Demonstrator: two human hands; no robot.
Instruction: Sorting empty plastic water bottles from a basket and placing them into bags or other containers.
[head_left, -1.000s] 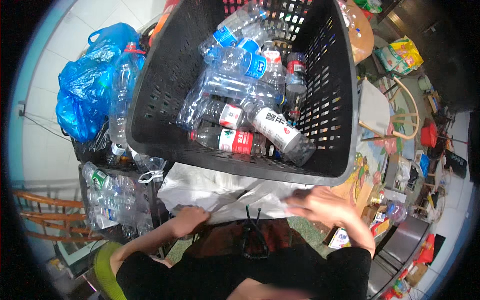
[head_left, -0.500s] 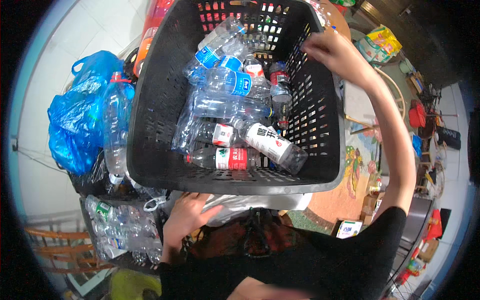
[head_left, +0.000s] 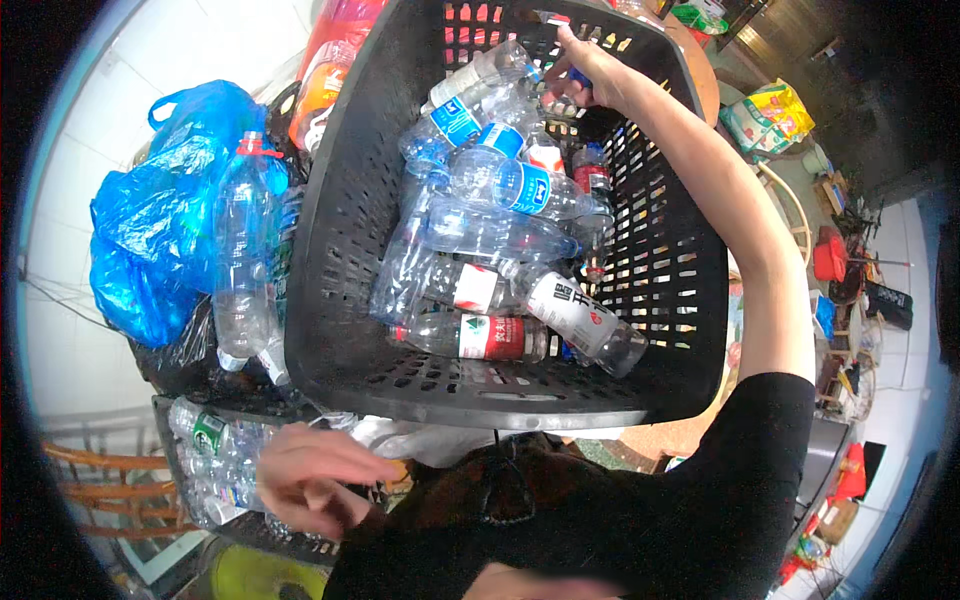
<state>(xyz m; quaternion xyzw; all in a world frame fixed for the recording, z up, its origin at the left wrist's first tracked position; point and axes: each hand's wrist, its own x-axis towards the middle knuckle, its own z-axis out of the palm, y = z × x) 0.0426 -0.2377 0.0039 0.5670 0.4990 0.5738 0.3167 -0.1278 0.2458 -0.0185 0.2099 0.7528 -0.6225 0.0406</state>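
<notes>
A large black slatted plastic basket (head_left: 505, 405) fills the middle, tilted toward me. Several empty plastic bottles lie inside, among them a white-labelled bottle (head_left: 570, 312), a red-labelled bottle (head_left: 490, 337) and a blue-labelled bottle (head_left: 525, 185). At the far right inside the basket is my right hand (head_left: 592, 75), thumb and fingers apart, beside a small blue part, perhaps a cap, and a clear bottle. My left hand (head_left: 318, 478), blurred, hovers below the basket's near left corner, fingers stretched. Under it stands a crate with clear bottles (head_left: 208, 435).
Left of the basket sit a blue plastic bag (head_left: 165, 215) and a tall clear bottle with a red cap (head_left: 245, 250). A wooden chair (head_left: 115, 485) stands lower left. To the right are a yellow and green bag (head_left: 768, 118) and scattered household things.
My right hand has gone from the basket's right rim to its far inside. My left hand has left the near rim, moving left and down. The basket appears shifted rightward and lower in view.
</notes>
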